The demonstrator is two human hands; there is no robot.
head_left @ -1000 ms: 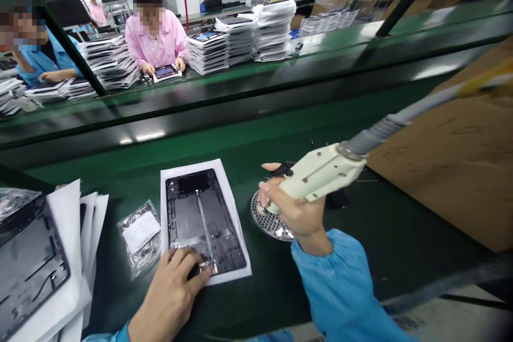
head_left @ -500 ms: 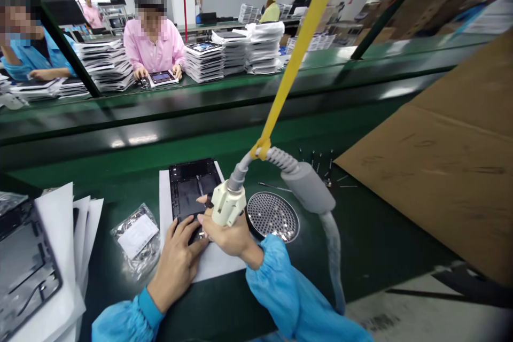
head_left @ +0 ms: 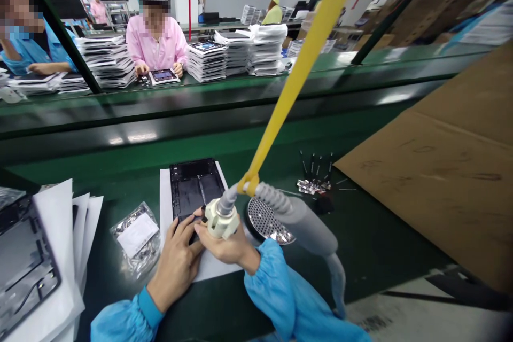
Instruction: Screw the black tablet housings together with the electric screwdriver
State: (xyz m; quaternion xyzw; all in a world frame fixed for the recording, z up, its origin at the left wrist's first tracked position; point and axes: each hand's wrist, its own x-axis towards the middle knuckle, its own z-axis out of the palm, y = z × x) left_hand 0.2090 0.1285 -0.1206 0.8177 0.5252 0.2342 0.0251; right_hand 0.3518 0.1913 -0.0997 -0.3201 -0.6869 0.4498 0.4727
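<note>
A black tablet housing (head_left: 185, 192) lies on a white sheet (head_left: 214, 266) in front of me. My left hand (head_left: 176, 262) rests on its lower part, fingers stretched out and thumb toward the right hand. In my right hand (head_left: 230, 246) is a cream-coloured electric screwdriver (head_left: 220, 223), held over the housing's lower end with the fingers wrapped round it. Its grey cable (head_left: 308, 224) leaves the top, tied to a yellow strap (head_left: 296, 80). The hands and the screwdriver head hide the tip and the spot beneath.
Right of the hands lies a round perforated tray (head_left: 260, 214), partly behind the cable. Beyond it are small shiny parts (head_left: 312, 187) and thin black pieces (head_left: 316, 163). A plastic bag (head_left: 138, 243) and stacked housings (head_left: 24, 272) lie left; cardboard (head_left: 433, 165) stands right. Co-workers sit opposite.
The screwdriver head and my right hand have shifted slightly left and toward me, and the cable now covers more of the round tray. My left hand stays in place on the housing.
</note>
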